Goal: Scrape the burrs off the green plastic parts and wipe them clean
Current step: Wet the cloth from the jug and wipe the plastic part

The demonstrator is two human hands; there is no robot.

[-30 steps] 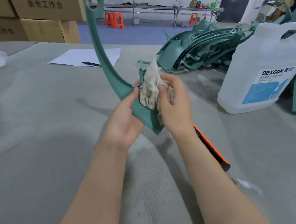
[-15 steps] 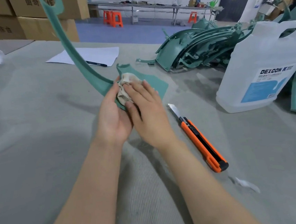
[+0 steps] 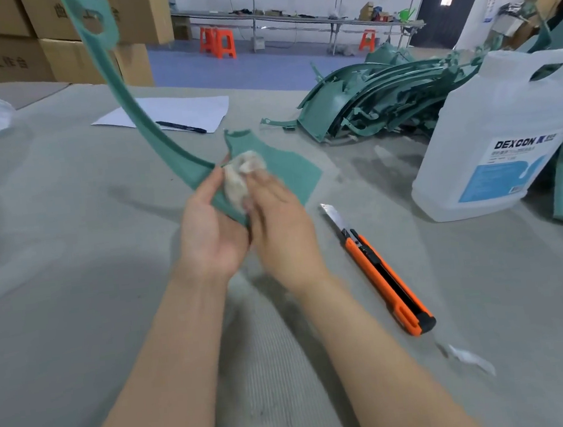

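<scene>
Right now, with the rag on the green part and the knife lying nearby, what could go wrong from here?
1. The orange utility knife lies on the table with its blade out, just beside the right hand; a wide wiping stroke might brush it.
2. The long curved green plastic part is held only at its lower end by the left hand, so its tall arm may flex or swing.
3. The crumpled beige rag looks soiled and might smear residue.

Hands (image 3: 243, 224) wipe green part (image 3: 164, 152) — rag (image 3: 240, 176) pressed flat.
</scene>
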